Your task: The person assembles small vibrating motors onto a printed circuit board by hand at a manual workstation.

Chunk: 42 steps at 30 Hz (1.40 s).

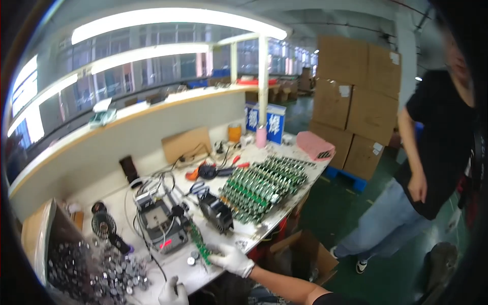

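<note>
Two white-gloved hands show in the head view, at the near side of the white surface [204, 276]. The right grip [231, 258] is narrow, holding the near end of a green circuit board [197, 238]. This board is just right of the grey device with red display [165, 235]; whether it touches the surface, I cannot tell. The left grip [174, 292] is curled at the near edge, and I cannot tell if it holds something; a black cable [159, 267] runs toward it. Loose silver round parts [191, 261] lie beside the board, and a heap of similar parts [119, 274] is farther left. For good handling, I would pinch the board only by its edge, keep it steady, and keep the cable away from the loose parts.
</note>
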### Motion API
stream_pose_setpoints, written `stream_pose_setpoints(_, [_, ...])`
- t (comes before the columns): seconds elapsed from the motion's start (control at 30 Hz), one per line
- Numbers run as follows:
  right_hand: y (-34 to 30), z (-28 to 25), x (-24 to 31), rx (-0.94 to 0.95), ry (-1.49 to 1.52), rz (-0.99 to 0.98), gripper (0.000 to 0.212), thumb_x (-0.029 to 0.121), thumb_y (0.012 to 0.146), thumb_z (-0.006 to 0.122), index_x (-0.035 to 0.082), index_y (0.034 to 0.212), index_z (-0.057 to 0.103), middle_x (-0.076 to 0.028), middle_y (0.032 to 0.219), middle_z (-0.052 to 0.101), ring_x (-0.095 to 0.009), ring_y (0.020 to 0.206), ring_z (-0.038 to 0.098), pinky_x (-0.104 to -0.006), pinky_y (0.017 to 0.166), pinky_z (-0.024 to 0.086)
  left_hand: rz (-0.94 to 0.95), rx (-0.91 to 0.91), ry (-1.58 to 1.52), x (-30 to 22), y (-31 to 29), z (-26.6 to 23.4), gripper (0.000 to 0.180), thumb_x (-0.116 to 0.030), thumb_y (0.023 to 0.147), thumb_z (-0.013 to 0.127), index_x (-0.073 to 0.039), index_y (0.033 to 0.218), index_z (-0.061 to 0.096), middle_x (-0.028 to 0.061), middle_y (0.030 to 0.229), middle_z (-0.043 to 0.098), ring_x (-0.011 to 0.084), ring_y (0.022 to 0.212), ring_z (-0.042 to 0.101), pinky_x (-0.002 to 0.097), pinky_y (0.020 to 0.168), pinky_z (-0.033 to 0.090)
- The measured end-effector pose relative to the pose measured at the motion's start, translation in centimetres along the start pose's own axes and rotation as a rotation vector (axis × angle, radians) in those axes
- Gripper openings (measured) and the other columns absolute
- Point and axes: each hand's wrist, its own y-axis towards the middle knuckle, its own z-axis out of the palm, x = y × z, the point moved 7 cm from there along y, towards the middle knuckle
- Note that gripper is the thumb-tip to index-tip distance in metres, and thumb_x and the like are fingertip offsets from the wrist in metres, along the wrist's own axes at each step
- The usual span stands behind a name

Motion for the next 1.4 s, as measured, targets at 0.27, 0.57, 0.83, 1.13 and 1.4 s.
stream_pose_setpoints(0.27, [0.3, 0.6, 1.8, 0.068, 0.130, 0.223, 0.043, 0.013, 0.087, 0.065, -0.004, 0.125, 0.054, -0.010, 0.110, 0.065, -0.009, 0.086, 0.063, -0.0240, 0.075, 0.052, 0.077, -0.231, -0.066, -1.9, 0.6, -2.1, 0.017, 0.000, 0.077, 0.061, 0.004, 0.094, 0.065, 0.0152, 0.078, 0.067, 0.0222, 0.067, 0.065, 0.0309, 0.062, 0.050])
stream_pose_setpoints(0.57, [0.0, 0.8, 1.0, 0.107, 0.099, 0.255, 0.045, 0.019, 0.084, 0.067, -0.002, 0.123, 0.056, -0.011, 0.104, 0.068, -0.010, 0.079, 0.066, -0.0237, 0.069, 0.052, -0.201, -0.166, -0.335, 2.2, -1.1, -1.7, 0.023, -0.003, 0.084, 0.056, 0.004, 0.105, 0.060, 0.0094, 0.080, 0.063, 0.0166, 0.068, 0.058, 0.0271, 0.062, 0.047])
stream_pose_setpoints(0.83, [-0.1, 0.1, 0.9, 0.102, 0.092, 0.267, 0.045, 0.018, 0.083, 0.069, -0.003, 0.121, 0.058, -0.011, 0.097, 0.068, -0.012, 0.077, 0.065, -0.0250, 0.069, 0.052, -0.259, -0.109, -0.446, 4.0, -1.9, -0.2, 0.030, -0.014, 0.096, 0.053, -0.002, 0.123, 0.054, 0.0004, 0.081, 0.057, 0.0059, 0.064, 0.047, 0.0202, 0.057, 0.041])
stream_pose_setpoints(1.13, [0.3, 0.5, 0.6, 0.126, 0.093, 0.310, 0.047, 0.018, 0.083, 0.068, -0.003, 0.124, 0.056, -0.012, 0.099, 0.066, -0.012, 0.077, 0.066, -0.0248, 0.070, 0.052, -0.400, -0.091, -0.504, 4.4, -1.8, -1.0, 0.030, -0.014, 0.094, 0.053, -0.003, 0.122, 0.054, 0.0009, 0.083, 0.059, 0.0042, 0.060, 0.047, 0.0175, 0.051, 0.041])
stream_pose_setpoints(1.4, [-1.0, -0.8, 1.8, 0.236, -0.027, 0.351, 0.051, 0.014, 0.081, 0.066, -0.002, 0.127, 0.050, -0.018, 0.095, 0.063, -0.019, 0.074, 0.067, -0.0293, 0.068, 0.052, -0.402, -0.275, -0.491, 2.9, -1.3, -4.6, 0.021, -0.003, 0.092, 0.052, -0.002, 0.111, 0.059, 0.0035, 0.083, 0.063, 0.0052, 0.058, 0.049, 0.0178, 0.051, 0.040])
